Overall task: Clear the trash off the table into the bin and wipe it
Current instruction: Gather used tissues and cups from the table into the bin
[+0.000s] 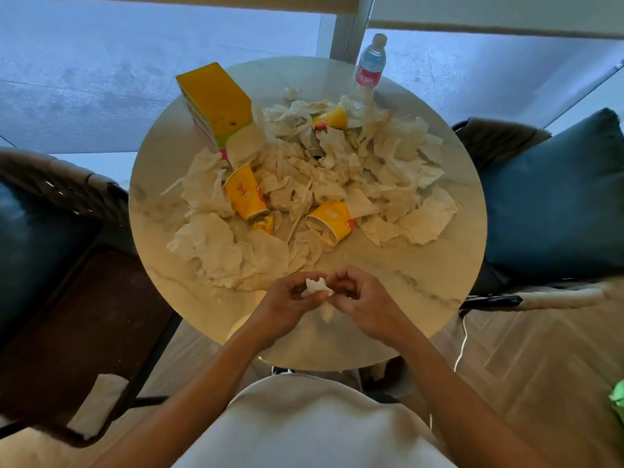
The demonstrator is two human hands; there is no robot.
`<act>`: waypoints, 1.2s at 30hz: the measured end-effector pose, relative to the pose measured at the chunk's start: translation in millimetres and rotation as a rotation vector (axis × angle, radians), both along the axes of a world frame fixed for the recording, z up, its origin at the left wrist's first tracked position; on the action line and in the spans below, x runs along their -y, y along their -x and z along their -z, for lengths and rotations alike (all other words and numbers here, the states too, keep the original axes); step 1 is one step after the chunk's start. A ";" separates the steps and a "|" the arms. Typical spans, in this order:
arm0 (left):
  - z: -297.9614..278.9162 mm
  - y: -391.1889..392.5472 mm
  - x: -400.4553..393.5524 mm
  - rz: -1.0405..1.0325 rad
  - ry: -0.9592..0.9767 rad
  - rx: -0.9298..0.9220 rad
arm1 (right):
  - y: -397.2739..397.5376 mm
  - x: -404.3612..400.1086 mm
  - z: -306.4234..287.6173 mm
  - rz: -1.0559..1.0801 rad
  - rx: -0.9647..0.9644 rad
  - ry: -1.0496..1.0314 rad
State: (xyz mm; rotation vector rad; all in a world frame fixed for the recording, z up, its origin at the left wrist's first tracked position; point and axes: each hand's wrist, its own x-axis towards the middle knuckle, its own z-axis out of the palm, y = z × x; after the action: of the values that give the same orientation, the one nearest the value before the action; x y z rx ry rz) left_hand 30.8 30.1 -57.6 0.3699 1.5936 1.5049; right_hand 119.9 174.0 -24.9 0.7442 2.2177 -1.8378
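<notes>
A round marble table [422, 282] is strewn with several crumpled white tissues [337, 170]. Among them lie three yellow paper cups: one at centre left [244, 194], one at centre right [331, 219], one further back [332, 119]. A small yellow wrapper [264, 224] lies between the near cups. Over the table's near edge, my left hand [287, 305] and my right hand [364, 302] are together, both shut on one crumpled tissue [317, 287]. No bin is in view.
A yellow tissue box [216, 99] stands at the back left of the table, a water bottle [369, 67] at the back right. Chairs with dark cushions flank the table, left [50, 248] and right [553, 197]. A white paper [98, 403] lies on the left seat.
</notes>
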 end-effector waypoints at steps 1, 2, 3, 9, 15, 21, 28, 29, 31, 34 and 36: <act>2.2 0.5 -0.2 -0.047 0.005 0.025 | 4.5 -6.4 -0.6 -0.002 0.020 0.065; 3.4 1.2 -0.6 -0.102 0.015 0.049 | 9.4 -14.5 0.9 -0.001 0.047 0.089; 4.6 2.1 -0.8 -0.144 0.034 0.053 | 15.3 -24.0 4.8 0.024 0.068 0.079; 7.0 3.4 -0.9 -0.214 0.095 0.020 | 48.8 -94.1 54.4 0.258 0.260 -0.614; 4.1 -3.2 -0.5 -0.291 0.081 0.042 | 46.9 -114.8 77.1 0.123 0.373 -0.838; -0.8 -19.4 -12.2 -0.327 0.115 0.075 | 28.3 -106.4 72.1 0.232 0.131 -0.750; -0.6 -59.9 -47.7 -0.239 0.178 -0.015 | -62.0 -100.1 51.6 0.437 -0.061 -0.485; -0.7 -69.5 -55.9 -0.233 0.189 -0.021 | -80.1 -102.0 49.2 0.476 -0.074 -0.433; -2.4 -91.8 -73.4 -0.214 0.212 -0.039 | -117.1 -108.6 48.6 0.554 -0.108 -0.350; -0.2 -130.1 -99.6 -0.137 0.247 -0.095 | -174.9 -122.7 55.7 0.643 -0.083 -0.300; 5.0 -158.2 -117.2 -0.071 0.266 -0.130 | -214.0 -133.4 65.9 0.665 -0.026 -0.262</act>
State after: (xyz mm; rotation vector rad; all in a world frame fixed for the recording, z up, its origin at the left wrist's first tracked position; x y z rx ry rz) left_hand 189.0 147.3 -62.5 0.2660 1.9007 1.3204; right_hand 333.9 307.4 -90.8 1.6825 2.4449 -1.8001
